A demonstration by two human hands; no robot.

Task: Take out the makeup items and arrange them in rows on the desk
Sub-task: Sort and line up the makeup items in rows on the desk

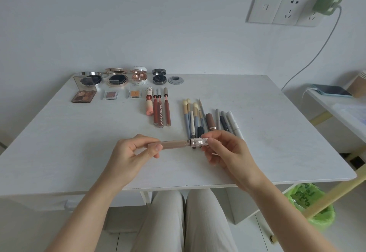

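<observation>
Both hands level above the desk (79, 142): left hand (128, 152) gripping the beige tube (172, 144), right hand (227, 150) pinching its ornate cap (199, 142).

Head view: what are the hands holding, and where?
One beige makeup tube: left hand grips its body, right hand pinches its ornate cap.

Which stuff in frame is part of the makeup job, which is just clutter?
Job: beige tube held by left hand and right hand; compacts; eyeshadow palette; lip glosses; brushes and pencils.
Clutter: phone; charger; green bin bag.
</observation>
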